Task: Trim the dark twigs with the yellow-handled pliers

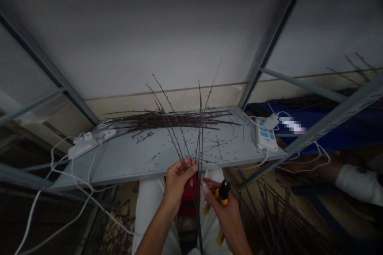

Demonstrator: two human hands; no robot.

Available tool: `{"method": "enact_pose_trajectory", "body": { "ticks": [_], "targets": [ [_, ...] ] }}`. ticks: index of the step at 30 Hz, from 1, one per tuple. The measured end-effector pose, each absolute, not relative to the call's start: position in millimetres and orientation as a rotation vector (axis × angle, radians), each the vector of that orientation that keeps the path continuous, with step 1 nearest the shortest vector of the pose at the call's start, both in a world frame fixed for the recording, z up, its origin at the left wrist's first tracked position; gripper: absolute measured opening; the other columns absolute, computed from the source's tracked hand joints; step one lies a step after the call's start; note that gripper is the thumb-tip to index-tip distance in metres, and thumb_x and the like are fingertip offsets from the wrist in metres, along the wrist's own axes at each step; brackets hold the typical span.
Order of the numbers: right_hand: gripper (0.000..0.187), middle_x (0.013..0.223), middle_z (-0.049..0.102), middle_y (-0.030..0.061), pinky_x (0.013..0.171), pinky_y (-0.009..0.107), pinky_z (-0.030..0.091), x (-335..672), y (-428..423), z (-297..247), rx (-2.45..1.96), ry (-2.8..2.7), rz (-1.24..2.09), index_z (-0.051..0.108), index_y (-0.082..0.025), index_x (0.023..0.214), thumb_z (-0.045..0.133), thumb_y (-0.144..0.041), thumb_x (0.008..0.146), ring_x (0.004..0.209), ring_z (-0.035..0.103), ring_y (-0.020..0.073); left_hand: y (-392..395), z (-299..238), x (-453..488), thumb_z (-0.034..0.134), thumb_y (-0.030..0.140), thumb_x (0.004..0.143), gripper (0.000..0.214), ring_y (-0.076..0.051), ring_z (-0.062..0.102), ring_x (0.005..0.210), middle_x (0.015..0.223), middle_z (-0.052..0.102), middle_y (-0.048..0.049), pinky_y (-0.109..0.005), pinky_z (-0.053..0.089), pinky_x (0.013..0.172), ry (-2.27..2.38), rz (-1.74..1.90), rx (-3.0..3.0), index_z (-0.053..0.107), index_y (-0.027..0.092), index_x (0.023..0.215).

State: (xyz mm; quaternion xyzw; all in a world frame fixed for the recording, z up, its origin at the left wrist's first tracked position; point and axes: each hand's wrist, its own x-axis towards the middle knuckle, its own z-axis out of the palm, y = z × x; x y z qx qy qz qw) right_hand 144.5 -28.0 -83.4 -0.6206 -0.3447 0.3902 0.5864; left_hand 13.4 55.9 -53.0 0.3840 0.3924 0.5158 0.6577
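Observation:
My left hand (176,183) is closed around several thin brown twigs (200,139), just in front of the shelf edge. Their tips fan out upward over the shelf, and the thicker lower ends run down between my legs. To the right of the stems, my right hand (226,211) is closed on cutting pliers (224,188) with dark jaws and yellow handles. The jaws point up, away from the twigs. My right thumb and fingertips are close beside the stems; whether they touch them I cannot tell.
A grey metal shelf (134,159) carries a pile of twigs (179,121) and small clippings. Power strips with white cables sit left (89,141) and right (266,133). More twigs (278,215) stand low at right. Another person's arm (323,171) shows at right.

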Motion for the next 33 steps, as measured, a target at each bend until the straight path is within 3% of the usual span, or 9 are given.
{"method": "enact_pose_trajectory", "body": {
  "ticks": [3,6,10,13,18,22,26,29,33],
  "targets": [
    [0.038,0.097,0.075,0.0104,0.082,0.040,0.057,160,-27,-79,-1.445,-0.770,0.929,0.072,-0.019,0.082,0.077,-0.056,0.075,0.088,0.070,0.0276,55,-51,12,0.086,0.027,0.073,0.027,-0.019,0.070,0.091,0.100,0.078,-0.0092,-0.024,0.054,0.078,0.896,1.183,0.915,0.078,0.015,0.096],
    [0.039,0.093,0.074,0.0094,0.084,0.043,0.058,171,-25,-76,-1.328,-0.617,1.069,0.069,-0.019,0.090,0.079,-0.053,0.075,0.098,0.070,0.0308,53,-50,14,0.086,0.025,0.072,0.029,-0.023,0.070,0.101,0.103,0.079,-0.0094,-0.033,0.052,0.097,0.885,1.170,0.934,0.078,0.016,0.098],
    [0.042,0.087,0.072,0.0057,0.077,0.040,0.060,178,-28,-76,-1.230,-0.336,1.387,0.068,-0.018,0.091,0.090,-0.041,0.064,0.087,0.070,0.0258,52,-53,19,0.085,0.025,0.072,0.027,-0.024,0.070,0.103,0.104,0.078,-0.0092,-0.035,0.051,0.098,0.839,1.185,0.966,0.077,0.016,0.096],
    [0.030,0.087,0.074,0.0064,0.081,0.041,0.059,181,-42,-84,-1.024,-0.043,1.637,0.071,-0.016,0.085,0.087,-0.033,0.067,0.077,0.069,0.0203,52,-59,21,0.084,0.026,0.073,0.023,-0.024,0.070,0.101,0.101,0.078,-0.0082,-0.034,0.052,0.095,0.848,1.223,0.991,0.077,0.017,0.093],
    [0.033,0.095,0.076,0.0123,0.092,0.039,0.056,184,-66,-89,-0.975,0.026,1.651,0.075,-0.014,0.085,0.090,-0.030,0.060,0.095,0.071,0.0267,55,-66,18,0.086,0.026,0.071,0.029,-0.023,0.069,0.102,0.104,0.077,-0.0083,-0.031,0.052,0.091,0.872,1.196,1.005,0.077,0.018,0.098],
    [0.051,0.107,0.072,0.0100,0.094,0.048,0.054,192,-58,-70,-1.369,-0.702,1.222,0.068,-0.022,0.122,0.077,-0.047,0.079,0.105,0.066,0.0308,55,-63,16,0.085,0.026,0.072,0.029,-0.023,0.069,0.100,0.104,0.077,-0.0079,-0.031,0.052,0.092,0.857,1.164,0.999,0.077,0.018,0.098],
    [0.046,0.120,0.066,0.0111,0.097,0.050,0.048,211,-25,-46,-1.640,-1.692,0.342,0.059,-0.027,0.136,0.063,-0.031,0.089,0.113,0.058,0.0318,55,-58,17,0.085,0.026,0.073,0.026,-0.023,0.069,0.099,0.103,0.077,-0.0078,-0.030,0.052,0.091,0.807,1.126,1.010,0.076,0.017,0.097],
    [0.058,0.120,0.063,0.0132,0.094,0.048,0.046,224,1,-33,-1.641,-2.022,-0.046,0.051,-0.022,0.143,0.061,-0.017,0.086,0.109,0.055,0.0313,53,-53,17,0.084,0.026,0.074,0.026,-0.022,0.069,0.096,0.101,0.076,-0.0078,-0.029,0.052,0.087,0.779,1.094,1.013,0.076,0.017,0.098],
    [0.068,0.123,0.060,0.0143,0.096,0.050,0.041,231,25,-26,-1.564,-2.192,-0.234,0.050,-0.019,0.144,0.067,-0.013,0.079,0.112,0.050,0.0334,51,-47,17,0.085,0.025,0.074,0.024,-0.020,0.069,0.088,0.095,0.076,-0.0060,-0.028,0.052,0.082,0.750,1.073,0.997,0.076,0.017,0.095]
  ]
}}
